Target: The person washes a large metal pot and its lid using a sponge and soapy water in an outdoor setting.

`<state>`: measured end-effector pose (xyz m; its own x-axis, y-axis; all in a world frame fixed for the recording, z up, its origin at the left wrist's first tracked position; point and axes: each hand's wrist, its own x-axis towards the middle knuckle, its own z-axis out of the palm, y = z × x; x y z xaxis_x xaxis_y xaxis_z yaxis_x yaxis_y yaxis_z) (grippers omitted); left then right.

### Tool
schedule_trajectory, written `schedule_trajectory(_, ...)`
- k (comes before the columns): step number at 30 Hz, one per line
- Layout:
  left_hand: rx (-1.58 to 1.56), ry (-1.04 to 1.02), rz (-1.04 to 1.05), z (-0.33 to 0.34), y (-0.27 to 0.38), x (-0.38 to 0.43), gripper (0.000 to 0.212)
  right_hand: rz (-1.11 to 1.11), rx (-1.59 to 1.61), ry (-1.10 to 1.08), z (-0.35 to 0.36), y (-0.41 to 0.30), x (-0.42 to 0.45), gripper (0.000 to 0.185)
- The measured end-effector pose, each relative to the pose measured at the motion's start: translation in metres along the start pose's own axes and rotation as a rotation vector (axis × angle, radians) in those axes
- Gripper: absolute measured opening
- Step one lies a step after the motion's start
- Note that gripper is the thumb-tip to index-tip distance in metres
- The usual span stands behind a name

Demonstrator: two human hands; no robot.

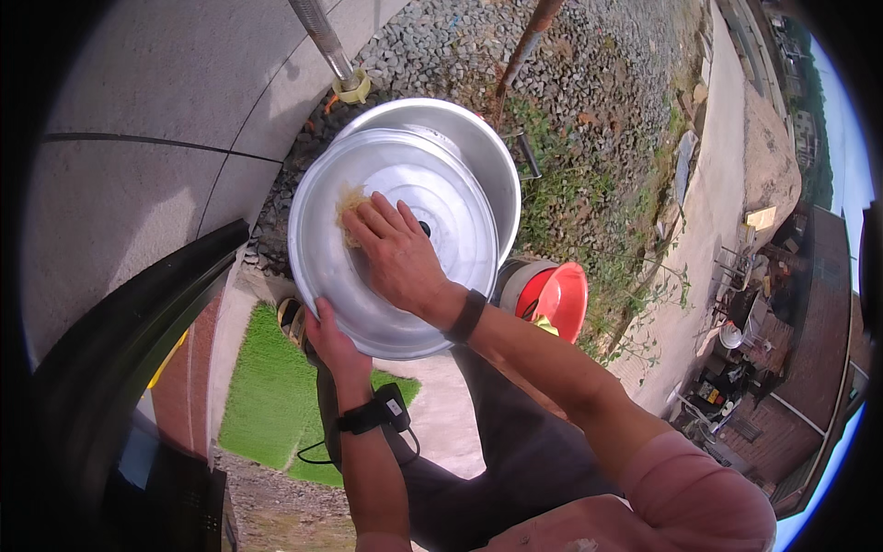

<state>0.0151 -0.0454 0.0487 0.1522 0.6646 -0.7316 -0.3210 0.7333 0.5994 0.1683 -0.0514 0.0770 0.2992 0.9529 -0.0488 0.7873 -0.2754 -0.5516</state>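
A large round aluminium lid (pixel 414 303) with a dark knob (pixel 425 228) lies tilted over a wide metal pot (pixel 502 179), leaving part of the pot's inside uncovered. My left hand (pixel 336 348) grips the lid's near left rim, thumb on top and fingers hidden beneath. Under the fingers of my right hand (pixel 400 259), a tan fibrous scrubbing pad (pixel 350 203) is pressed on the lid's upper face, left of the knob. Both wrists wear dark bands.
Right of the lid stand red plastic basins (pixel 572 300) with something yellow inside. A corrugated metal pipe (pixel 331 48) and a rusty pole (pixel 528 45) rise beyond the pot. Gravel, weeds, a concrete wall (pixel 138 186) and green artificial turf (pixel 265 397) surround the spot.
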Motion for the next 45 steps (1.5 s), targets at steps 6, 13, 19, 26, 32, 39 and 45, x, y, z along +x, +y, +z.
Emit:
schedule_trajectory(6, 0.038, -0.012, 0.064, 0.002, 0.005, -0.003, 0.046, -0.111, -0.087, -0.144, -0.007, -0.009, -0.060, 0.057)
schedule_trajectory(13, 0.074, -0.048, 0.051, -0.014, 0.011, 0.000, 0.049, 0.113, -0.070, 0.022, 0.002, 0.055, 0.040, 0.038)
schedule_trajectory(19, -0.071, -0.074, 0.095, -0.063, 0.035, -0.019, 0.070, 0.508, 0.078, 0.084, 0.004, 0.191, 0.048, 0.019)
schedule_trajectory(26, -0.100, -0.128, 0.158, -0.124, 0.032, -0.024, 0.064, 0.210, -0.511, -0.538, 0.073, 0.238, 0.017, 0.050)
schedule_trajectory(32, -0.196, -0.203, 0.067, -0.136, 0.025, -0.027, 0.063, 0.520, -0.015, -0.609, 0.064, 0.243, 0.014, 0.034)
schedule_trajectory(39, -0.124, -0.080, -0.003, -0.070, 0.016, -0.021, 0.069, 0.284, 0.504, -0.035, 0.007, 0.176, 0.018, 0.029)
schedule_trajectory(45, -0.222, -0.194, -0.050, -0.063, -0.005, -0.018, 0.055, 0.471, 0.427, 0.034, 0.022, 0.091, -0.040, 0.047)
